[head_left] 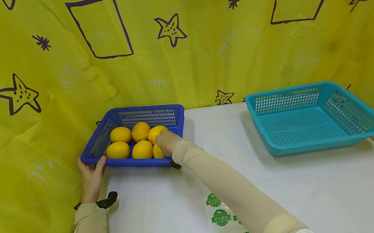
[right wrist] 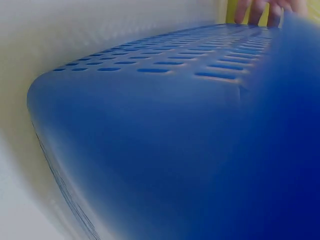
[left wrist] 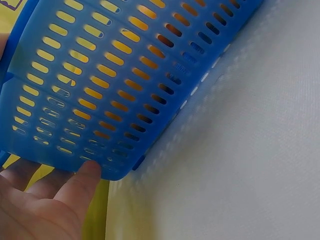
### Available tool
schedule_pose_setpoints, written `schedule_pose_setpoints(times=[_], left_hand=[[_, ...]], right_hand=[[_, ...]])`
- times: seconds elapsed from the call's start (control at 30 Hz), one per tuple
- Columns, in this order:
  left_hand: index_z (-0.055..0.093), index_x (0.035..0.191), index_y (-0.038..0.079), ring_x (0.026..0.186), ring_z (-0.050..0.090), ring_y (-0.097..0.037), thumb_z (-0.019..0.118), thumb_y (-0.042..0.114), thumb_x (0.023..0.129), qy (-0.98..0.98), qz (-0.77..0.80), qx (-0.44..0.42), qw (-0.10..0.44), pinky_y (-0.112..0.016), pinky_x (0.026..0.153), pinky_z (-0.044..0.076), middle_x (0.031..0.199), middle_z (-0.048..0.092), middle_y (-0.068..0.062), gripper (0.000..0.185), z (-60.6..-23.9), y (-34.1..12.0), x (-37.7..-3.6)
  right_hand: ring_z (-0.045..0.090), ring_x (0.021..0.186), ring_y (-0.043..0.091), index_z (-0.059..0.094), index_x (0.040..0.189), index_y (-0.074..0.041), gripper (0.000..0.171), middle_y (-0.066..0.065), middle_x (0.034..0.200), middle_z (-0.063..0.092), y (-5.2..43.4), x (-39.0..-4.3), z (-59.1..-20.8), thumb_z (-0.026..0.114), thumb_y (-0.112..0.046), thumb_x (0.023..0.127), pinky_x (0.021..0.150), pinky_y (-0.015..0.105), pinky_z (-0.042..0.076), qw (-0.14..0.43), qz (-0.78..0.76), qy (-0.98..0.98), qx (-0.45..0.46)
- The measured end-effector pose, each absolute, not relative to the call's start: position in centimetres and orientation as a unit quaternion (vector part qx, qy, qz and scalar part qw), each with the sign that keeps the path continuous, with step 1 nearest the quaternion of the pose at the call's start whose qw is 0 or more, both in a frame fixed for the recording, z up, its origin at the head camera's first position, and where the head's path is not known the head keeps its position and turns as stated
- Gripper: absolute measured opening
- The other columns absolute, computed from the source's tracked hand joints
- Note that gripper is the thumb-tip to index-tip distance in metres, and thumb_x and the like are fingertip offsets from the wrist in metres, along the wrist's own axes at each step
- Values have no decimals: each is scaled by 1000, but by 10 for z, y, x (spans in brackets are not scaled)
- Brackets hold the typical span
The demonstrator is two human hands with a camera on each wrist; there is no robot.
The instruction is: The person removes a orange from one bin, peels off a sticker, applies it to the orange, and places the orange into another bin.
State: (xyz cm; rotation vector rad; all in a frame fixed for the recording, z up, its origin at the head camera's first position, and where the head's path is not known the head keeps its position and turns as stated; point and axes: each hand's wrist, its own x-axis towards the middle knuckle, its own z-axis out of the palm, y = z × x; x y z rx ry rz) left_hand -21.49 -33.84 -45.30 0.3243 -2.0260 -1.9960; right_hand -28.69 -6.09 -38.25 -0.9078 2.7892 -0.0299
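In the head view a dark blue plastic basket with slotted walls holds several yellow-orange citrus fruits. My left hand grips the basket's near left corner, its thumb lying against the front side. Up close in the left wrist view, fingertips touch the outer wall below the slots. My right hand reaches over the near right rim, down among the fruits at that end. It partly covers a front fruit and touches or nearly touches the one behind. Its fingertips are mostly hidden.
A larger turquoise basket stands on the right of the white table, with no fruit visible inside. A sheet of green round stickers lies near the front, partly under the right forearm. A yellow patterned curtain hangs behind.
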Motion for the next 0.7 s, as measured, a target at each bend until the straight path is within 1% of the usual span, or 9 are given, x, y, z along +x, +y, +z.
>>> schedule_pose_setpoints(times=[0.1,0.2,0.3,0.4,0.47,0.6,0.7], left_hand=[[-21,151,27,140,26,-28,61,24,98,-699,-693,114,137,-33,109,30,156,15,-17,98,-453,-338,-216],[-19,151,27,138,29,-27,61,24,98,-697,-695,114,135,-34,109,30,155,18,-17,96,-454,-338,-217],[-18,151,27,137,30,-26,62,26,97,-697,-695,114,134,-34,109,30,155,18,-16,97,-456,-339,-217],[-18,151,27,137,31,-26,62,25,97,-696,-696,113,135,-34,108,31,155,18,-17,96,-456,-339,-217],[-16,151,27,136,31,-25,62,24,97,-691,-701,111,139,-33,108,31,154,19,-17,95,-456,-339,-217],[-15,151,26,135,32,-24,63,24,97,-686,-705,112,143,-30,107,33,153,21,-17,94,-456,-338,-216],[-12,151,27,135,33,-24,63,25,97,-687,-704,111,144,-29,106,34,152,22,-17,93,-457,-338,-216]], right_hand=[[54,88,19,58,123,-4,31,13,117,53,-60,-286,-383,64,-9,93,78,26,50,104,-28,947,-304],[56,80,20,52,125,-3,34,15,119,51,-59,-285,-384,64,-7,93,70,26,52,105,-50,948,-297],[58,78,21,49,123,-3,35,15,116,53,-60,-286,-386,65,-6,92,69,28,52,105,-56,948,-296],[59,82,22,48,124,-4,37,14,111,58,-59,-289,-388,65,-6,92,75,30,52,101,-56,945,-306],[60,87,22,48,126,-4,42,12,110,61,-59,-291,-389,70,-9,90,81,30,51,96,-64,942,-314],[57,104,22,51,134,-6,58,11,122,58,-54,-297,-390,77,-23,84,93,32,47,90,-99,935,-328],[52,113,21,53,135,-6,68,9,129,56,-48,-300,-389,82,-34,80,99,31,42,88,-152,927,-332]])
